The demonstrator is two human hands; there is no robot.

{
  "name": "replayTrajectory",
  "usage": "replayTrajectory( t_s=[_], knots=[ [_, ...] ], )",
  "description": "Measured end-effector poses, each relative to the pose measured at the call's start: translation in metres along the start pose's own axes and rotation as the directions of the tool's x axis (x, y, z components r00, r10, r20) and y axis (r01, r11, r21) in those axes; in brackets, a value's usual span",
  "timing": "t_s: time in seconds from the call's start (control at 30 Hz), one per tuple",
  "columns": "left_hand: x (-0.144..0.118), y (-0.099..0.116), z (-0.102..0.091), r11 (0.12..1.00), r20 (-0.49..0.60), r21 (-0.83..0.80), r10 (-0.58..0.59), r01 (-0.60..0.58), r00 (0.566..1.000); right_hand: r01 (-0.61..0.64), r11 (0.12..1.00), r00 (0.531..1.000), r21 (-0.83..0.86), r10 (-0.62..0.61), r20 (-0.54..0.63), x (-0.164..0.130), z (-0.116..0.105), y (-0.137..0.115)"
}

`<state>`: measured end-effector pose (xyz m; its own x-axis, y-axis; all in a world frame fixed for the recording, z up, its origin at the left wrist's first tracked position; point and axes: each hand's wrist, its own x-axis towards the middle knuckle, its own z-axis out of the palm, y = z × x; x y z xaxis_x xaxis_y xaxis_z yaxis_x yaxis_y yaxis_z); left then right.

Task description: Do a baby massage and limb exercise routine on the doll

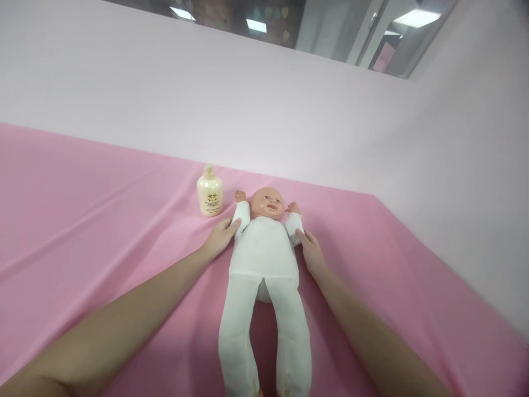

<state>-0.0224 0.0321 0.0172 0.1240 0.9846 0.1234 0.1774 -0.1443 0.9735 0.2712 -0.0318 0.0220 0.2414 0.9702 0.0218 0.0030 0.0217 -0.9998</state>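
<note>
A baby doll (263, 248) in white clothing lies on its back, its head away from me and both its arms bent upward. My left hand (222, 236) grips the doll's arm on the left at the elbow, thumb on top. On the other side, my right hand (311, 251) holds the doll's other arm near the elbow, with the thumb against the sleeve and the fingers partly hidden. Just beyond my left hand stands a cream-coloured lotion bottle (210, 193) with a small printed label, upright beside the doll's head.
Pink cloth (136, 220) with soft creases covers the surface under the doll. A white wall (248, 110) rises behind it and along the right side. Higher up is a window (330, 30) with reflected ceiling lights.
</note>
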Motion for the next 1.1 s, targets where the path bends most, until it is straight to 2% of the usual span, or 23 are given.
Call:
replayTrajectory(
  t_s=[0.23, 0.43, 0.7, 0.93, 1.1],
  knots=[
    [0.001, -0.005, 0.000, 0.999, 0.003, 0.017, -0.038, 0.038, 0.999, 0.008, 1.000, 1.000, 0.010, -0.008, -0.002, 0.003, -0.002, 0.005],
    [0.001, -0.007, 0.001, 0.993, 0.038, -0.090, -0.078, 0.081, 0.996, 0.007, 0.999, 1.000, 0.044, -0.008, 0.008, 0.005, -0.002, 0.009],
    [0.002, -0.007, 0.001, 0.987, 0.088, -0.161, 0.001, 0.013, 0.996, 0.002, 0.998, 1.000, 0.070, -0.004, 0.027, 0.003, -0.001, 0.005],
    [-0.003, -0.005, 0.002, 0.980, 0.137, -0.193, 0.082, -0.055, 0.987, 0.035, 0.995, 0.999, 0.096, -0.038, 0.028, 0.007, -0.002, 0.010],
    [-0.002, -0.003, 0.002, 0.958, 0.135, -0.278, 0.113, -0.072, 0.984, 0.080, 0.987, 0.994, 0.138, -0.090, 0.064, 0.006, -0.002, 0.007]
  ],
)
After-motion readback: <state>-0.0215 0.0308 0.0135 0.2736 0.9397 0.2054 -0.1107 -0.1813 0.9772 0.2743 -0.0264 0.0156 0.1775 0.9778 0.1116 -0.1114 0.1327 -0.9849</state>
